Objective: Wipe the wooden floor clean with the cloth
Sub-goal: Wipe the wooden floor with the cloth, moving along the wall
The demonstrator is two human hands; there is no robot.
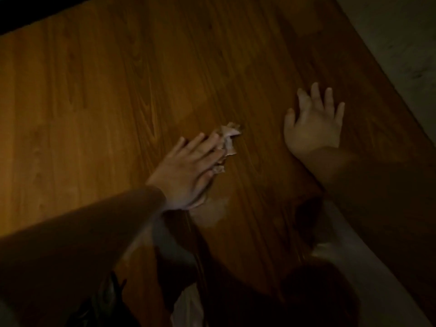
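The wooden floor (118,95) fills most of the dim head view, its planks running diagonally. A small crumpled pale cloth (228,138) lies on the floor near the middle. My left hand (188,168) presses down on the cloth with straight fingers; most of the cloth is hidden beneath the fingers and palm. My right hand (313,123) lies flat on the floor to the right of the cloth, fingers spread, holding nothing.
A pale grey surface (401,43) borders the wood along the upper right. A dark strip (35,10) runs along the top left edge. My legs and light clothing (342,256) fill the bottom of the view in shadow.
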